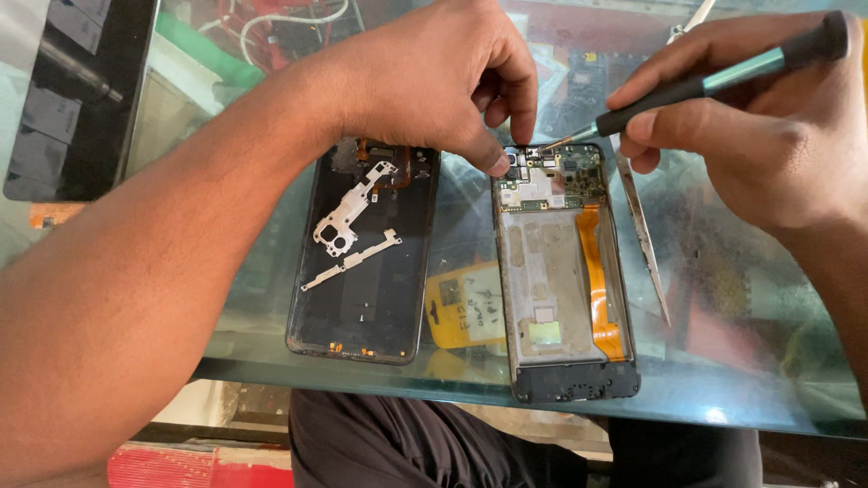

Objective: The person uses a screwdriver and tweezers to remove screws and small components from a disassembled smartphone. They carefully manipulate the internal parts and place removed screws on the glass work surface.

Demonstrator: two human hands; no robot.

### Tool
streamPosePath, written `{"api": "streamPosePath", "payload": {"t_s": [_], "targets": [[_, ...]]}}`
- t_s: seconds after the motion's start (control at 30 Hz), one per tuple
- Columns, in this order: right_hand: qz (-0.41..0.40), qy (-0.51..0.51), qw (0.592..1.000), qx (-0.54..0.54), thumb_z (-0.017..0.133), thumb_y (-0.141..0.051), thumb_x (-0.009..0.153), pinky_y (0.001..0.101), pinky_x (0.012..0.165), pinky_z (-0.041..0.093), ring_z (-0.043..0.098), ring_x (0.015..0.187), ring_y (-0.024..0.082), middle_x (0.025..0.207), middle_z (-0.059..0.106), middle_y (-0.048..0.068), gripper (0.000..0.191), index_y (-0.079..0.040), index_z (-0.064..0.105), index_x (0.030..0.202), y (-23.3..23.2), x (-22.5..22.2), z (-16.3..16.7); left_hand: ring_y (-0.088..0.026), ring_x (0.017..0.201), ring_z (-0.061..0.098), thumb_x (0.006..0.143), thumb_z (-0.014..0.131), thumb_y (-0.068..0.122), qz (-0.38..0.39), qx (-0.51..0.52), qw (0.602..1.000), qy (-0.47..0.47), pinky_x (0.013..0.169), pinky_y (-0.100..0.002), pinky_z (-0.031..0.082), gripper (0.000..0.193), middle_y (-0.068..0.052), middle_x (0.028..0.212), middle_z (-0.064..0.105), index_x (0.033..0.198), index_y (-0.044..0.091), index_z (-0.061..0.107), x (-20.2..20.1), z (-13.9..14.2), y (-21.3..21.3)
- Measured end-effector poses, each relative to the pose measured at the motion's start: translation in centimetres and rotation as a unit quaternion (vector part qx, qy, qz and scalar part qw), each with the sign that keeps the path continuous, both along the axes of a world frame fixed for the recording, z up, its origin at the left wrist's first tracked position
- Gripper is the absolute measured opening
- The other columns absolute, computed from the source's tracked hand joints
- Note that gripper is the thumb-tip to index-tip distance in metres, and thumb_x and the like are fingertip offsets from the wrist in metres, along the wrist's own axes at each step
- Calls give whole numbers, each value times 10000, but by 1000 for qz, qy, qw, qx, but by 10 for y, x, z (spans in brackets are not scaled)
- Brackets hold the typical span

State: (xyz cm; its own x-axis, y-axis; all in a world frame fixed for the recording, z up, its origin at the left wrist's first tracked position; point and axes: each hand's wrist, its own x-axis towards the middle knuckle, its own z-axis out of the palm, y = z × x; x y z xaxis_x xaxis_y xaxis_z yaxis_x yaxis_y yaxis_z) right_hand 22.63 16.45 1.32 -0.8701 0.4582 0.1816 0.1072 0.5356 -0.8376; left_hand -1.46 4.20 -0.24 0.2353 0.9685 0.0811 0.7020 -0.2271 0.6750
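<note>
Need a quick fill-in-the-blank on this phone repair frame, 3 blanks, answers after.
1. The right hand holds a ____ whose tip meets the top of the opened phone.
2. The flat cable running down inside the opened phone is ____ in colour.
3. The loose metal brackets lie on the black back cover, which sits to the ____ of the opened phone.

Missing words: screwdriver; orange; left
</note>
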Motion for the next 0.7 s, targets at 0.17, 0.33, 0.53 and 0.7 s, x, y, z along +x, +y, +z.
{"api": "streamPosePath", "payload": {"t_s": [0.17,0.33,0.53,0.7], "targets": [[-1,-7,1000,12,657,33,894,300,663,571,691,702,212,830,690,170,170,92,699,1048,1,1,-1,-89,653,622,638,933,124,0,5,1000,-4,577,-270,489,273,14,716,663,865,88,786,0,0,-1],[-15,-15,999,26,662,27,897,297,651,565,684,695,206,827,690,168,160,94,691,1040,-2,-1,0,-92,644,626,632,940,127,6,1,1000,0,570,-273,490,285,13,712,660,867,86,784,1,1,-1],[-10,-15,1000,21,666,33,909,299,651,567,687,699,204,828,688,168,148,98,690,1040,-5,-3,1,-92,641,635,630,955,143,4,18,1000,17,575,-271,499,307,18,712,659,881,91,787,3,0,-1],[-18,-14,1000,4,662,36,905,294,653,566,685,699,204,832,688,161,145,95,690,1036,-6,-3,0,-92,636,624,625,956,142,12,-1,1000,12,572,-276,488,312,22,709,647,885,100,790,3,1,-1]]}}
